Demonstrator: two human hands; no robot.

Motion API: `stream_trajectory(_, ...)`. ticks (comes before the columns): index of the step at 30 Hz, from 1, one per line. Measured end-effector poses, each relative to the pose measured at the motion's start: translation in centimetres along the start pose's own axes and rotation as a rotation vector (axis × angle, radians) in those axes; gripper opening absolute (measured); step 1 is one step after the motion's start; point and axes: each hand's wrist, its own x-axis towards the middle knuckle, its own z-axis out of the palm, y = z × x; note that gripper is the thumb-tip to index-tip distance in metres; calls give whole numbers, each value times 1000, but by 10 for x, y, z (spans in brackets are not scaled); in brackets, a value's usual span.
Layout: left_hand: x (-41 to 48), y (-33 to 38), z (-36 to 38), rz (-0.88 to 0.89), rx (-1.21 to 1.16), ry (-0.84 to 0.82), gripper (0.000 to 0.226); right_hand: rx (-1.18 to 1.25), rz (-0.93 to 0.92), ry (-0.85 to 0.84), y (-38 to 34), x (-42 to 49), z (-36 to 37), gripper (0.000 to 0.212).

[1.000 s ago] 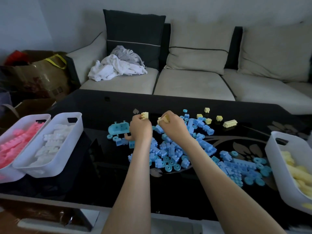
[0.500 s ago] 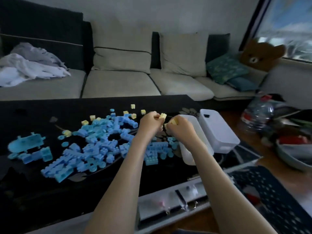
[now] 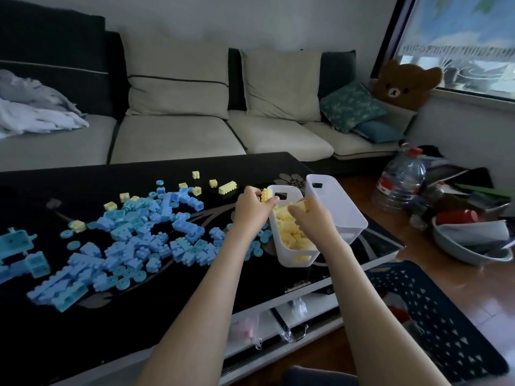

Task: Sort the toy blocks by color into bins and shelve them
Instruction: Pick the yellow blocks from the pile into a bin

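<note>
**Desk:** What can't you make out from your end?

**Operator:** I only get the back of the right hand (image 3: pixel 313 220), so its fingertips are mostly hidden. They curl around a pale yellow plastic block (image 3: pixel 303 205) over the long white plastic bin (image 3: pixel 292 260). That wrist also covers part of the bin's right rim. At the far left, the flat turquoise toy piece (image 3: pixel 16 240) runs into the frame edge. The room is dim, and I can't count studs on the small pieces.

**Desk:** And the left hand?

**Operator:** The left hand (image 3: pixel 252 210) pinches a small yellow studded block (image 3: pixel 267 194) between thumb and fingers, at the bin's far left corner.

**Desk:** How do the blocks lie?

**Operator:** I see a heap of light blue plastic blocks and rings (image 3: pixel 131 240) spread over the black glossy table (image 3: pixel 83 316), reaching from the left up to the bin. Loose yellow blocks sit along the heap's far side; the long yellow brick (image 3: pixel 227 188) lies just left of the left hand. The bin holds a pile of yellow pieces. A second white plastic bin (image 3: pixel 344 215) stands just beside it on the right.
</note>
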Motion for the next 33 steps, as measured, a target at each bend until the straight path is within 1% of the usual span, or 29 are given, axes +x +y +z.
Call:
stream_trajectory(2, 1, 3, 7, -107, -257, -133, 37, 11, 19, -25, 1, 1, 0, 42)
stream_trajectory(3, 1, 4, 10, -142, -370, -201, 32, 16, 18, -10, 2, 3, 1, 41)
stream_trajectory(4, 1, 6, 12, -149, -414, -250, 31, -3, -2, 12, 2, 3, 0, 38)
stream_trajectory(6, 3, 6, 15, -133, -407, -300, 39, -44, -28, 22, 3, 6, -1, 31)
stream_trajectory(7, 4, 6, 15, -123, -389, -312, 39, -41, -25, 17, 3, 7, -2, 31)
stream_trajectory(10, 3, 8, 15, -95, -371, -355, 27, 16, -27, 31, 3, 10, 0, 36)
stream_trajectory(13, 2, 8, 11, -59, -337, -386, 37, 33, -70, 80, 1, 13, 6, 35)
stream_trajectory(15, 0, 9, 8, -73, -370, -415, 45, 16, -81, 38, -2, 13, 7, 36)
stream_trajectory(17, -4, 10, 6, -130, -457, -445, 51, 5, -66, -18, -3, 15, 9, 43)
stream_trajectory(20, -7, 9, 6, -164, -588, -482, 58, 54, -43, 4, -1, 14, 9, 69)
stream_trajectory(21, -8, 8, 8, -159, -624, -481, 60, 57, -37, 24, 0, 14, 8, 73)
stream_trajectory(23, -8, 6, 12, -135, -654, -430, 61, 42, -24, 60, 0, 14, 5, 75)
stream_trajectory(26, -2, 5, 21, -136, -605, -230, 51, 42, 4, 66, -1, 12, 2, 79)
stream_trajectory(28, 2, 2, 26, -170, -514, -87, 35, 85, 11, 33, -2, 9, 3, 78)
stream_trajectory(30, 2, -4, 30, -146, -355, 22, 20, 131, 17, 7, -2, 6, 4, 71)
stream_trajectory(31, 0, -6, 31, -141, -293, 55, 18, 127, 28, -13, -1, 6, 5, 71)
stream_trajectory(33, -3, -9, 32, -139, -270, 75, 19, 52, 30, -50, -1, 4, 4, 73)
